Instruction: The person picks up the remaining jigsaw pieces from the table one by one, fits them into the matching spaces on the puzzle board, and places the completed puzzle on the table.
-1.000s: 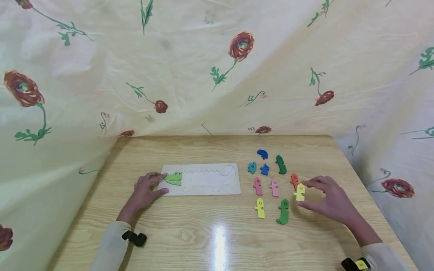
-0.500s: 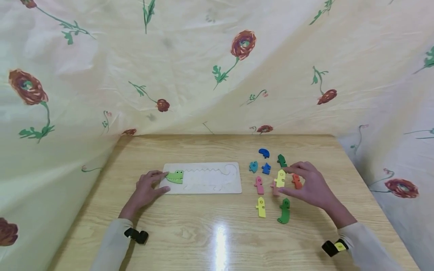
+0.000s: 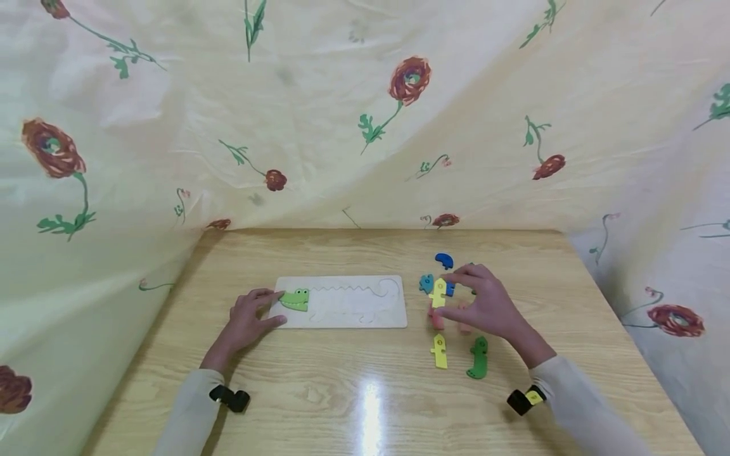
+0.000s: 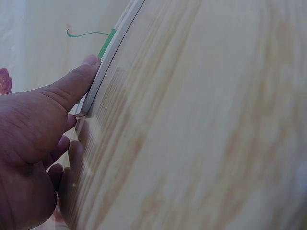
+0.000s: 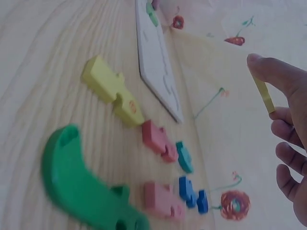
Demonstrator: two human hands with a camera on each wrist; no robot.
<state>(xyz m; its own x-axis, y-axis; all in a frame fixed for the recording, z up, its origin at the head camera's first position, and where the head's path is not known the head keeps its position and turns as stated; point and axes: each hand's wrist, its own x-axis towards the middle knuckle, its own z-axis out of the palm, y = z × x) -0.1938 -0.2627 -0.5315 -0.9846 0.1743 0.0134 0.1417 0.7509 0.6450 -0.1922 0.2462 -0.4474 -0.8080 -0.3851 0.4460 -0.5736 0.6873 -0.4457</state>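
In the head view my left hand (image 3: 249,320) rests at the left end of a pale crocodile puzzle board (image 3: 348,304), fingertips touching it beside the green crocodile-head piece (image 3: 295,300). The left wrist view shows the thumb (image 4: 84,79) lying along the board's edge. My right hand (image 3: 485,304) pinches a yellow puzzle piece (image 3: 438,293) between thumb and fingers, above the loose pieces. In the right wrist view that yellow piece (image 5: 262,91) is seen edge-on, off the table. Part of the dark pink piece (image 3: 436,320) and a blue piece (image 3: 450,289) are hidden behind it.
Around the right hand lie another yellow piece (image 3: 439,352), a green piece (image 3: 480,358), a light pink piece (image 3: 464,325), a teal piece (image 3: 426,283) and a curved blue piece (image 3: 444,260). A flowered cloth (image 3: 319,114) hangs behind the wooden table (image 3: 308,392).
My right hand has carried the yellow piece leftward from beside the orange piece, passing over the light pink piece to above the dark pink one. The left hand stays at the board.
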